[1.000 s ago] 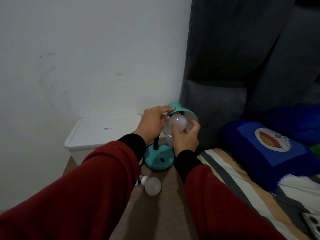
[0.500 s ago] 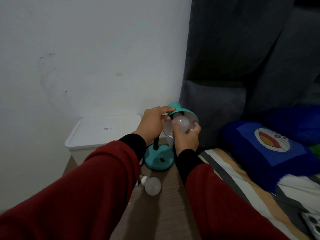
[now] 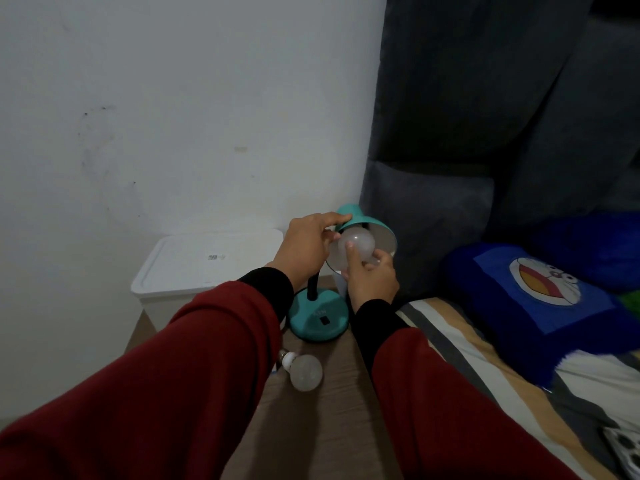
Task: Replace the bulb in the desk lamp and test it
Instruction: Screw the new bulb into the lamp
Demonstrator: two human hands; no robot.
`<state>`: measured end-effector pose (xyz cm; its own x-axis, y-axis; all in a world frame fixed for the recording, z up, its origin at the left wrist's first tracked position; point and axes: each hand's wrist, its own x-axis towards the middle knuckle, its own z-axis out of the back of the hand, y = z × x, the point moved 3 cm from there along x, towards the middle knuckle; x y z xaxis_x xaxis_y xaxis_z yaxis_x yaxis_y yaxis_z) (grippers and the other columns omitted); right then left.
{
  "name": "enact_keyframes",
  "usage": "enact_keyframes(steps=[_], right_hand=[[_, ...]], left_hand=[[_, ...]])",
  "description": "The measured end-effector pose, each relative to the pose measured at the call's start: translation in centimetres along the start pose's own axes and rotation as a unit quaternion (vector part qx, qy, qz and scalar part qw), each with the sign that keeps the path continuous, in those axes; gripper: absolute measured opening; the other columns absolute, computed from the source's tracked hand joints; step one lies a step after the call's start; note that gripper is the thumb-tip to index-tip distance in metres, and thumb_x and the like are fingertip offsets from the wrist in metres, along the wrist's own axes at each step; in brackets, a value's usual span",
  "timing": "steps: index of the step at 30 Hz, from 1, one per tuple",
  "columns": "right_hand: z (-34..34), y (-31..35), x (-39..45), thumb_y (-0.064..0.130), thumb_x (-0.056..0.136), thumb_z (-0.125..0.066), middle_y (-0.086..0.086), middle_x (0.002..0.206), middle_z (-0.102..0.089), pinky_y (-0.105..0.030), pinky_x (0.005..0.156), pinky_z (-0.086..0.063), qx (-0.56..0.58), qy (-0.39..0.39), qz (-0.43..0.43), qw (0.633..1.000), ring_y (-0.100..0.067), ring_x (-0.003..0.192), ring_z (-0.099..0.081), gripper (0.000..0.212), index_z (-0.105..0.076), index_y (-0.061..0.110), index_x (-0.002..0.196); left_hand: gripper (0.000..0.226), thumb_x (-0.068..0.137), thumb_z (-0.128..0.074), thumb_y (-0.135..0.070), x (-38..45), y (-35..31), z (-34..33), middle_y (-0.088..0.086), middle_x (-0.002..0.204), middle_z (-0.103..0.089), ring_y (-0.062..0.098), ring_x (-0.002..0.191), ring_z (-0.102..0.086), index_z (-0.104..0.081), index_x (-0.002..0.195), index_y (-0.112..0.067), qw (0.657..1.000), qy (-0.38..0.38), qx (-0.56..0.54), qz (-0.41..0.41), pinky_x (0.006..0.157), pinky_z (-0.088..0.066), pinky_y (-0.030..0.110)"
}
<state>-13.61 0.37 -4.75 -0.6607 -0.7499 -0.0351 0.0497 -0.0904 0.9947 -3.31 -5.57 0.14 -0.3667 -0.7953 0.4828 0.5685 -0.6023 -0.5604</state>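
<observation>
A teal desk lamp stands on a wooden bedside table, its round base point(image 3: 318, 320) near the table's back edge and its shade point(image 3: 360, 220) tipped towards me. My left hand point(image 3: 306, 245) grips the top of the shade. A frosted white bulb point(image 3: 356, 242) sits in the mouth of the shade, and my right hand point(image 3: 370, 280) holds it from below with fingers wrapped on the glass. The lamp is unlit. A second white bulb point(image 3: 304, 372) lies on its side on the table point(image 3: 311, 427), in front of the base.
A white lidded plastic box point(image 3: 204, 265) stands left of the lamp against the white wall. A grey padded headboard point(image 3: 433, 220) rises right behind the lamp. The bed with striped sheet point(image 3: 485, 375) and a blue cartoon pillow point(image 3: 543, 292) lies along the table's right side.
My right hand has shifted its fingers round the bulb in the shade, with the index finger now lying across the glass. The left hand and the lamp stay put.
</observation>
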Motion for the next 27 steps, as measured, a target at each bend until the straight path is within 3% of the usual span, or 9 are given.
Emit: enact_keyframes(steps=[3, 6, 10, 15, 18, 20, 23, 25, 27], right_hand=[[0.0, 0.0, 0.0, 0.04, 0.08, -0.068, -0.009, 0.126, -0.06, -0.022, 0.08, -0.041, 0.011, -0.003, 0.001, 1.0, -0.02, 0.106, -0.059, 0.065, -0.042, 0.016, 0.135], [-0.2, 0.2, 0.3, 0.04, 0.082, -0.066, -0.011, 0.119, -0.064, -0.023, 0.078, -0.044, 0.01, -0.013, 0.012, 1.0, -0.018, 0.094, -0.061, 0.056, -0.047, 0.018, 0.129], [-0.3, 0.1, 0.7, 0.052, 0.086, -0.053, -0.012, 0.118, -0.065, -0.027, 0.086, -0.048, 0.018, -0.02, -0.019, 0.999, -0.026, 0.105, -0.064, 0.06, -0.047, 0.012, 0.131], [-0.3, 0.0, 0.2, 0.04, 0.083, -0.064, -0.013, 0.121, -0.062, -0.026, 0.085, -0.049, 0.02, -0.013, -0.023, 0.999, -0.026, 0.104, -0.064, 0.067, -0.038, 0.015, 0.138], [-1.1, 0.1, -0.1, 0.055, 0.085, -0.052, -0.014, 0.113, -0.066, -0.034, 0.081, -0.058, 0.036, 0.001, -0.048, 0.998, -0.028, 0.091, -0.07, 0.062, -0.052, 0.006, 0.123], [-1.2, 0.4, -0.4, 0.06, 0.079, -0.055, -0.016, 0.121, -0.063, -0.038, 0.089, -0.055, 0.033, -0.002, -0.052, 0.998, -0.03, 0.101, -0.066, 0.075, -0.048, 0.006, 0.129], [-1.1, 0.3, 0.1, 0.044, 0.078, -0.067, -0.015, 0.127, -0.057, -0.029, 0.094, -0.047, 0.017, -0.014, -0.05, 0.998, -0.03, 0.112, -0.059, 0.077, -0.034, 0.013, 0.14], [-1.2, 0.3, 0.0, 0.05, 0.08, -0.061, -0.014, 0.117, -0.065, -0.033, 0.091, -0.052, 0.029, -0.013, -0.05, 0.998, -0.03, 0.101, -0.065, 0.063, -0.046, 0.012, 0.128], [-1.6, 0.1, -0.1, 0.065, 0.078, -0.05, -0.016, 0.113, -0.068, -0.04, 0.091, -0.054, 0.024, -0.007, -0.059, 0.998, -0.03, 0.097, -0.067, 0.071, -0.053, 0.008, 0.121]], left_hand=[[0.037, 0.09, -0.053, 0.004, 0.0, 0.0, -0.1, 0.012, 0.122, -0.065, 0.018, 0.108, -0.062, -0.063, 0.12, -0.014, 1.0, -0.001, -0.003, 0.001, 0.079, -0.028, -0.015], [0.037, 0.09, -0.053, 0.004, 0.0, 0.0, -0.1, 0.013, 0.122, -0.065, 0.019, 0.108, -0.062, -0.063, 0.121, -0.013, 1.0, 0.0, -0.003, 0.0, 0.082, -0.031, -0.01], [0.038, 0.089, -0.053, 0.006, -0.1, -0.1, 0.0, 0.013, 0.121, -0.065, 0.011, 0.098, -0.062, -0.063, 0.121, -0.012, 1.0, -0.001, 0.0, -0.006, 0.073, -0.029, -0.016], [0.037, 0.089, -0.053, 0.005, -0.1, -0.2, 0.1, 0.015, 0.121, -0.065, 0.021, 0.107, -0.063, -0.063, 0.12, -0.012, 1.0, -0.001, -0.005, -0.004, 0.087, -0.03, -0.002], [0.037, 0.089, -0.053, 0.005, 0.0, 0.0, 0.1, 0.013, 0.121, -0.066, 0.02, 0.105, -0.064, -0.064, 0.12, -0.012, 1.0, -0.001, 0.0, -0.006, 0.08, -0.032, -0.011], [0.037, 0.089, -0.053, 0.005, 0.0, 0.1, 0.1, 0.013, 0.122, -0.065, 0.019, 0.105, -0.064, -0.064, 0.12, -0.012, 1.0, -0.001, -0.004, -0.003, 0.076, -0.03, -0.015], [0.037, 0.089, -0.054, 0.005, 0.1, 0.1, -0.1, 0.014, 0.121, -0.065, 0.021, 0.11, -0.062, -0.064, 0.12, -0.012, 1.0, -0.002, -0.006, -0.004, 0.08, -0.03, -0.013], [0.037, 0.089, -0.053, 0.006, 0.1, 0.1, -0.1, 0.013, 0.121, -0.065, 0.021, 0.111, -0.062, -0.064, 0.12, -0.011, 1.0, -0.002, -0.006, -0.005, 0.08, -0.029, -0.015], [0.037, 0.088, -0.054, 0.006, 0.0, 0.2, -0.1, 0.013, 0.121, -0.065, 0.021, 0.111, -0.062, -0.064, 0.119, -0.011, 1.0, -0.004, -0.007, -0.01, 0.081, -0.03, -0.013]])
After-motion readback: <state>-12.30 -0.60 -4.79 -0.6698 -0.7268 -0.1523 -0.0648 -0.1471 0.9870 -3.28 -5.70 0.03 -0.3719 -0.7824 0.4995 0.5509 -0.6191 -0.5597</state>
